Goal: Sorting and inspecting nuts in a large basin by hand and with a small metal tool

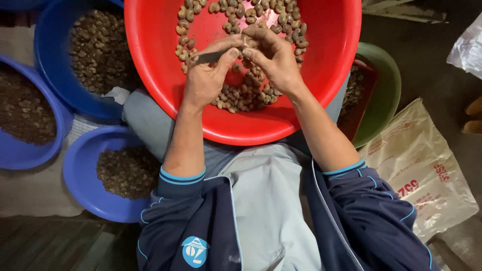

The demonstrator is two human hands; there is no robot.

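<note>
A big red basin (321, 75) rests on my lap and holds many pale cashew kernels. Above it my left hand (208, 75) grips a small knife (207, 56), thumb pressed along its handle, blade pointing right. My right hand (273, 57) pinches a single cashew nut (246, 38) at the fingertips, right against the knife's tip. Both hands hover over the pile of nuts in the basin's near half.
Three blue basins of dark brownish nuts stand at my left: one at the far left (50, 145), one behind (55, 60), one near my knee (80, 175). A green bowl (389, 90) with a red container inside sits at right, beside a printed plastic sack (427, 170).
</note>
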